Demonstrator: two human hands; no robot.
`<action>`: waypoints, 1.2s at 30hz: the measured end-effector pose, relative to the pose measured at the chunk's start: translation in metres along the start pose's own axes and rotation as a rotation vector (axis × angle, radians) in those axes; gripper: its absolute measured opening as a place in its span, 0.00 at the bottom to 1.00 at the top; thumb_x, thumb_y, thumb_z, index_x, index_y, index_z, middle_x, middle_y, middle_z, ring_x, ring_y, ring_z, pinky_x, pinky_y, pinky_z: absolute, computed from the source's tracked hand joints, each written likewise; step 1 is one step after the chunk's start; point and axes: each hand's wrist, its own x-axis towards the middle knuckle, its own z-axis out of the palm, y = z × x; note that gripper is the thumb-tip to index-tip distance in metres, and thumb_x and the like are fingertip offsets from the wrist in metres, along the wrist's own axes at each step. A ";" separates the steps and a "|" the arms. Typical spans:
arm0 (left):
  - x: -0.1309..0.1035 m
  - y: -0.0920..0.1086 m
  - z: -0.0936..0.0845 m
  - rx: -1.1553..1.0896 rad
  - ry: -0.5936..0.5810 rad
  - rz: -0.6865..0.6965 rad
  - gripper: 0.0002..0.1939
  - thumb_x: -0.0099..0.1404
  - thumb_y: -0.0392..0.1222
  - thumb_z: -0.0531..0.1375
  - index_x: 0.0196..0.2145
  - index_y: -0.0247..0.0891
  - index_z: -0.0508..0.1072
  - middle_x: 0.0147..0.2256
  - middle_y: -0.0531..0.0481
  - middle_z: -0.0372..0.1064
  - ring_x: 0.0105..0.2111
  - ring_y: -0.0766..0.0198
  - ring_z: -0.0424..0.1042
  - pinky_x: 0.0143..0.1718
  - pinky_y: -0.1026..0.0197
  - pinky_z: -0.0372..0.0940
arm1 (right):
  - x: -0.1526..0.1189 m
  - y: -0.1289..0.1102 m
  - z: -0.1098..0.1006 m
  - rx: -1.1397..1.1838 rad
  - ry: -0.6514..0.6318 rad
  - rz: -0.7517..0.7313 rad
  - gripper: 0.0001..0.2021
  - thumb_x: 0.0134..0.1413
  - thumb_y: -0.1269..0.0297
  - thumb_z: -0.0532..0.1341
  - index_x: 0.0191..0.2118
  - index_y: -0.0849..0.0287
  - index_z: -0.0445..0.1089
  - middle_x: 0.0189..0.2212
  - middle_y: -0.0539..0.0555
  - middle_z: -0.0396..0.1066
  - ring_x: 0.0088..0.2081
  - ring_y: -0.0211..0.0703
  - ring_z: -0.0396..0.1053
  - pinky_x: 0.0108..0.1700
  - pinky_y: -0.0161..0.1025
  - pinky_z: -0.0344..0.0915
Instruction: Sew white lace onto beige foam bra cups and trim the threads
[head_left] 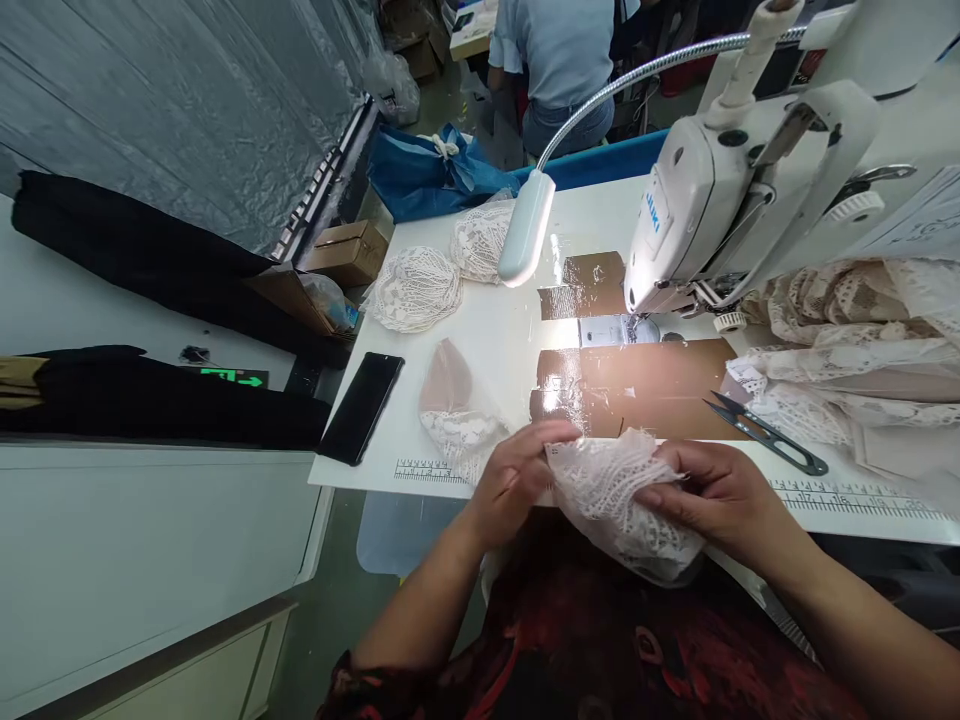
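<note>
A bunched piece of white lace (626, 500) is held between both hands at the table's front edge. My left hand (517, 482) pinches its left end, fingers closed. On the other side, my right hand (712, 495) grips the lace between thumb and fingers. Just left of my left hand, a sheer beige and lace piece (459, 405) lies on the white table (487, 335). Behind the hands stands the white sewing machine (679, 205), with brown tape (637, 385) on the surface before it. Black thread snips (769, 433) lie to the right of my right hand.
A black phone (361, 408) lies at the table's left edge. Round lace pieces (416, 290) sit farther back. Lace and beige fabric (862, 350) is heaped at right. A lamp (527, 228) hangs over the table. Beyond a blue cloth (435, 172), a person (559, 60) sits.
</note>
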 end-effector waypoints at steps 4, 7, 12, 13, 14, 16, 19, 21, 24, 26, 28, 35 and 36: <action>0.008 0.017 -0.005 0.132 -0.245 -0.041 0.48 0.49 0.55 0.73 0.63 0.40 0.61 0.51 0.40 0.70 0.51 0.49 0.70 0.54 0.52 0.63 | 0.005 0.003 0.005 -0.124 -0.081 -0.114 0.14 0.46 0.56 0.69 0.24 0.57 0.66 0.19 0.45 0.63 0.23 0.34 0.56 0.24 0.33 0.53; 0.009 0.019 0.001 0.089 -0.333 -0.095 0.28 0.59 0.48 0.67 0.55 0.35 0.70 0.42 0.43 0.73 0.40 0.57 0.73 0.42 0.60 0.67 | 0.005 0.002 0.004 -0.105 -0.108 -0.099 0.12 0.50 0.55 0.67 0.29 0.56 0.68 0.22 0.45 0.65 0.24 0.34 0.58 0.25 0.33 0.55; 0.002 0.017 0.004 0.075 -0.326 -0.090 0.18 0.63 0.46 0.62 0.46 0.31 0.73 0.35 0.47 0.72 0.32 0.65 0.70 0.33 0.66 0.64 | 0.002 -0.001 -0.001 -0.092 -0.122 -0.150 0.09 0.57 0.57 0.63 0.30 0.55 0.74 0.31 0.50 0.73 0.33 0.39 0.69 0.35 0.35 0.63; 0.001 0.018 0.003 0.103 -0.338 -0.082 0.17 0.63 0.46 0.62 0.46 0.32 0.73 0.34 0.48 0.72 0.31 0.65 0.69 0.33 0.66 0.63 | 0.002 -0.001 -0.001 -0.109 -0.094 -0.183 0.09 0.57 0.58 0.63 0.29 0.55 0.74 0.33 0.51 0.74 0.35 0.41 0.70 0.38 0.35 0.64; 0.000 0.019 0.003 0.142 -0.340 -0.070 0.18 0.63 0.47 0.63 0.46 0.32 0.73 0.34 0.48 0.72 0.31 0.66 0.69 0.33 0.66 0.63 | 0.002 -0.001 0.001 -0.124 -0.063 -0.212 0.10 0.57 0.58 0.63 0.28 0.55 0.74 0.34 0.51 0.74 0.37 0.41 0.71 0.39 0.36 0.64; 0.001 0.023 0.003 0.233 -0.300 -0.030 0.20 0.61 0.49 0.65 0.46 0.34 0.72 0.35 0.49 0.72 0.31 0.65 0.70 0.34 0.65 0.64 | 0.003 -0.001 0.003 -0.139 -0.012 -0.238 0.12 0.58 0.57 0.63 0.26 0.56 0.71 0.32 0.51 0.74 0.37 0.42 0.71 0.39 0.36 0.64; 0.003 0.028 0.004 0.361 -0.197 0.054 0.22 0.59 0.50 0.67 0.47 0.35 0.71 0.38 0.48 0.74 0.35 0.63 0.72 0.38 0.64 0.65 | 0.004 0.000 0.006 -0.135 0.018 -0.230 0.13 0.57 0.57 0.63 0.25 0.56 0.69 0.28 0.51 0.73 0.33 0.41 0.70 0.34 0.36 0.64; 0.004 0.029 0.005 0.417 -0.159 0.100 0.22 0.61 0.48 0.66 0.49 0.37 0.70 0.39 0.47 0.74 0.36 0.63 0.73 0.39 0.63 0.66 | 0.003 0.002 0.007 -0.148 0.027 -0.211 0.13 0.57 0.56 0.63 0.25 0.56 0.69 0.27 0.51 0.73 0.31 0.41 0.69 0.32 0.36 0.63; 0.006 0.029 0.006 0.438 -0.163 0.148 0.21 0.63 0.44 0.64 0.52 0.38 0.67 0.42 0.47 0.74 0.38 0.63 0.74 0.41 0.63 0.67 | 0.003 0.003 0.007 -0.175 0.040 -0.190 0.13 0.57 0.55 0.62 0.26 0.56 0.70 0.27 0.51 0.74 0.29 0.40 0.69 0.30 0.36 0.62; 0.009 0.030 0.006 0.429 -0.200 0.167 0.16 0.65 0.42 0.62 0.50 0.38 0.68 0.41 0.48 0.74 0.38 0.63 0.74 0.41 0.63 0.67 | 0.003 0.004 0.007 -0.190 0.045 -0.181 0.13 0.57 0.55 0.62 0.26 0.56 0.70 0.27 0.51 0.75 0.28 0.40 0.69 0.30 0.36 0.62; 0.011 0.031 0.007 0.434 -0.231 0.171 0.10 0.66 0.41 0.61 0.44 0.37 0.71 0.37 0.49 0.74 0.35 0.65 0.73 0.38 0.65 0.66 | 0.004 0.005 0.007 -0.201 0.045 -0.168 0.14 0.57 0.54 0.62 0.26 0.56 0.70 0.27 0.52 0.75 0.28 0.40 0.69 0.30 0.36 0.61; 0.013 0.028 0.009 0.446 -0.229 0.156 0.06 0.66 0.41 0.60 0.37 0.36 0.71 0.30 0.52 0.72 0.30 0.69 0.70 0.34 0.66 0.63 | 0.011 0.001 -0.002 -0.089 -0.090 0.019 0.15 0.53 0.52 0.65 0.43 0.56 0.72 0.24 0.48 0.70 0.25 0.36 0.62 0.27 0.34 0.57; 0.012 0.028 0.010 0.438 -0.218 0.152 0.08 0.66 0.41 0.61 0.40 0.36 0.71 0.33 0.51 0.72 0.31 0.67 0.71 0.35 0.66 0.64 | 0.011 0.000 -0.003 -0.088 -0.120 0.041 0.16 0.54 0.52 0.64 0.43 0.57 0.72 0.24 0.47 0.69 0.26 0.36 0.61 0.27 0.34 0.56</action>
